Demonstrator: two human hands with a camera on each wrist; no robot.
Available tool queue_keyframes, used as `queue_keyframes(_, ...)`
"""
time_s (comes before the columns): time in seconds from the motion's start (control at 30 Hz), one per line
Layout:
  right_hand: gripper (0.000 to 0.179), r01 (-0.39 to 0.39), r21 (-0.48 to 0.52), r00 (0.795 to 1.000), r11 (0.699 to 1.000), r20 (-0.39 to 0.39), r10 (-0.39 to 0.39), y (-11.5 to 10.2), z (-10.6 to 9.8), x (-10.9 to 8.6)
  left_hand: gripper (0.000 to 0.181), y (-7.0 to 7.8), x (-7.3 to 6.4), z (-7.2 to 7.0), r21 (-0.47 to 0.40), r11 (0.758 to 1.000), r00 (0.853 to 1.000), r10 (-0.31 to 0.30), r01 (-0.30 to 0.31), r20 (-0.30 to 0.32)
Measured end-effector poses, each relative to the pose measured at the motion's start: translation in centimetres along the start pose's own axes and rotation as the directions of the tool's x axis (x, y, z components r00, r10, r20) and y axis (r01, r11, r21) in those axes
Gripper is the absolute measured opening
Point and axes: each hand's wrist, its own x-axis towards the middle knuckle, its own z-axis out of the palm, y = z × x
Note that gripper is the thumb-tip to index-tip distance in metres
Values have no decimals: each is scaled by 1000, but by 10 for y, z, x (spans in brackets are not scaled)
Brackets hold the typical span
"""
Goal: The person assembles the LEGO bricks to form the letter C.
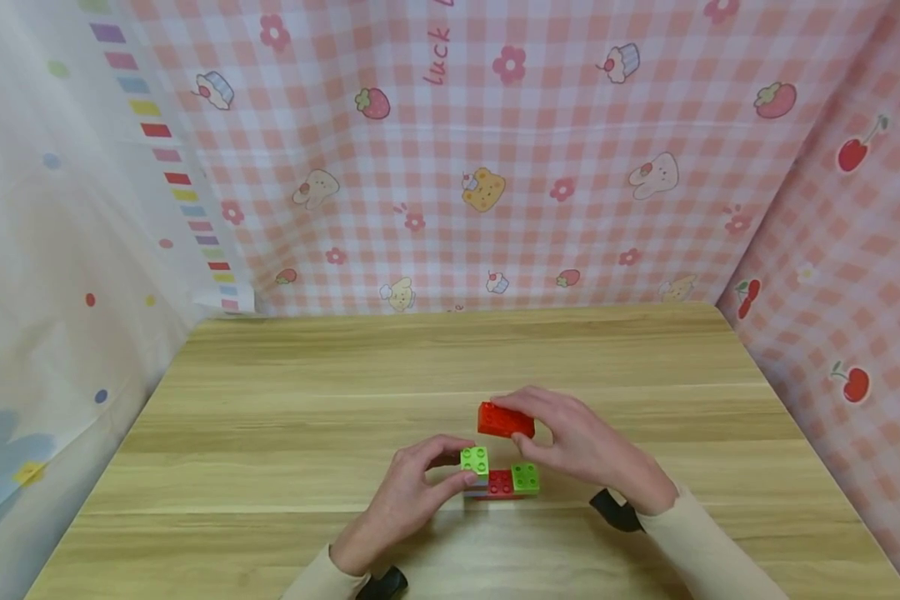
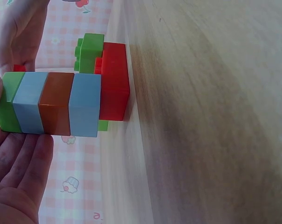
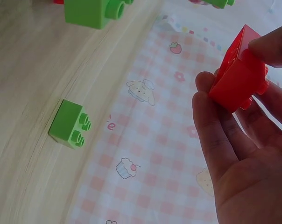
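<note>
Left hand (image 1: 401,500) pinches the block stack (image 1: 499,478) steady; right hand (image 1: 581,446) grips the red brick (image 1: 506,420); align studs squarely, press level.

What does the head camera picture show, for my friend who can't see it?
A right hand holds a red brick above a small brick stack, which the left hand steadies on a wooden table.
</note>
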Motion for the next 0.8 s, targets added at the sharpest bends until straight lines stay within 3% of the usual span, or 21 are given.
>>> queue_keyframes(0.2, 47, 24, -15, 1000, 1000, -2, -24, -3, 1, -4, 32, 0, 0, 0, -4, 1000, 1000, 1, -1, -4)
queue_keyframes(0.8, 47, 3, -4, 999, 1000, 37, -3, -12, 6, -15, 31, 1, 1, 0, -9, 999, 999, -41, 41, 6)
